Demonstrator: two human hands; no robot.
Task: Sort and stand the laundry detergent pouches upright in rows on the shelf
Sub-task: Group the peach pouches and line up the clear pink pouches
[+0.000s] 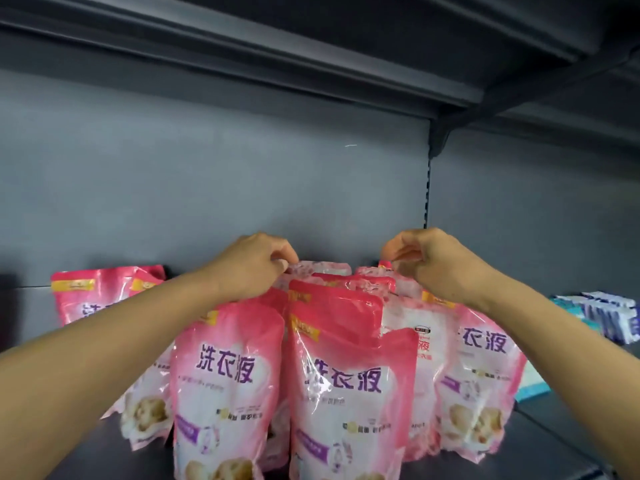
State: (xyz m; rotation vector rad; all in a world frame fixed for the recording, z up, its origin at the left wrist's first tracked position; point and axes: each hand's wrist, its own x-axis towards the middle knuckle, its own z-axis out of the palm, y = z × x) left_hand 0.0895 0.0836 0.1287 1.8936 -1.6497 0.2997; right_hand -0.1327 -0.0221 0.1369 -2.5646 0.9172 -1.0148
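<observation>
The pink pouches (349, 372) stand crowded together on the dark shelf (104, 441), most of them upright with their printed fronts toward me. Two stand at the front, side by side and touching, and more are packed behind them in rough rows. At the very back a pouch (320, 269) stands with its pale top edge showing above the others, and I have hold of that edge from both ends. My left hand (254, 263) reaches over the left front pouch (225, 386), its fingers (287, 258) curled and pinching the left corner of the back pouch's top. My right hand (427, 259) reaches over the right-hand pouches, its fingers (398, 256) curled down at the top edge there; they appear to pinch it, though I cannot tell whether it is the same pouch or its neighbour. Both forearms cross over the pouches in front.

Off to the left, another pouch (88, 294) leans near the grey back panel (207, 174), just beside the main cluster, partly behind my left arm. Far right on the shelf lie some blue and white packs (602, 317), well apart from the pink ones, with a flat light-blue item (531, 388) near them. Another shelf (311, 46) hangs overhead.
</observation>
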